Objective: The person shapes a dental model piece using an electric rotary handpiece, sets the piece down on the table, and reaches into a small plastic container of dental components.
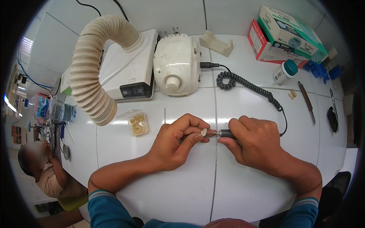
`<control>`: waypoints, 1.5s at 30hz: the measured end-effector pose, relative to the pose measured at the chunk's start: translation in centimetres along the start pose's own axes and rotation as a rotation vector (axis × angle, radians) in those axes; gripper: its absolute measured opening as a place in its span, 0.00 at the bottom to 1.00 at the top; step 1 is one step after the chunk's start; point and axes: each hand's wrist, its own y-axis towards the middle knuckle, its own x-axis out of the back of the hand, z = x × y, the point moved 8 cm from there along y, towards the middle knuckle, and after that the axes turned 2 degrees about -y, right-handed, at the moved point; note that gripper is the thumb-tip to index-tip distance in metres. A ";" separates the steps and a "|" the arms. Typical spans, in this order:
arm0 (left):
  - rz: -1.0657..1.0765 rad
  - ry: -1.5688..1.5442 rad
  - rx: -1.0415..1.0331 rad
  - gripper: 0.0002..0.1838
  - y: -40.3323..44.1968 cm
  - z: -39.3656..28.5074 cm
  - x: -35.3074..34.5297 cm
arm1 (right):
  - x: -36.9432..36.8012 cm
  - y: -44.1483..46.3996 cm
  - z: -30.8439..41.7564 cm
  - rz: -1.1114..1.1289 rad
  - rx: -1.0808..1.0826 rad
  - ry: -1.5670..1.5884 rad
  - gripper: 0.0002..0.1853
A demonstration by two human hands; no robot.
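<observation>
My left hand (pixel 173 142) pinches a small off-white, tooth-coloured piece (pixel 204 132) between thumb and fingers, above the white tiled worktop (pixel 178 190). My right hand (pixel 256 142) is closed around a dark rotary handpiece (pixel 227 133). Its thin metal bit points left at the small piece; whether the two touch is too fine to tell. From the handpiece a coiled black cord (pixel 251 86) runs back to a white control unit (pixel 176 60) with a round knob. Left of my left hand sits a clear plastic box (pixel 134 114) with several yellowish pieces in it.
A ribbed suction hose (pixel 85 72) arches from a white extractor box (pixel 118 68) at the left. At the back right stand stacked cartons (pixel 289 34) and a green-capped bottle (pixel 285 72). A knife-like tool (pixel 306 102) lies further right. Another person (pixel 45 167) sits at far left.
</observation>
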 end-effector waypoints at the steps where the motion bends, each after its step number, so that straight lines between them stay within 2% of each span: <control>1: 0.001 0.010 -0.004 0.12 0.0 0.1 0.0 | 0.0 0.0 0.0 0.001 -0.005 -0.007 0.21; 25: -0.066 0.026 0.028 0.10 0.2 -0.2 -0.1 | -0.3 0.0 0.2 -0.013 -0.017 -0.051 0.22; 45: -0.035 0.062 0.035 0.09 0.2 -0.1 -0.1 | -0.4 0.2 0.3 0.003 -0.006 -0.044 0.23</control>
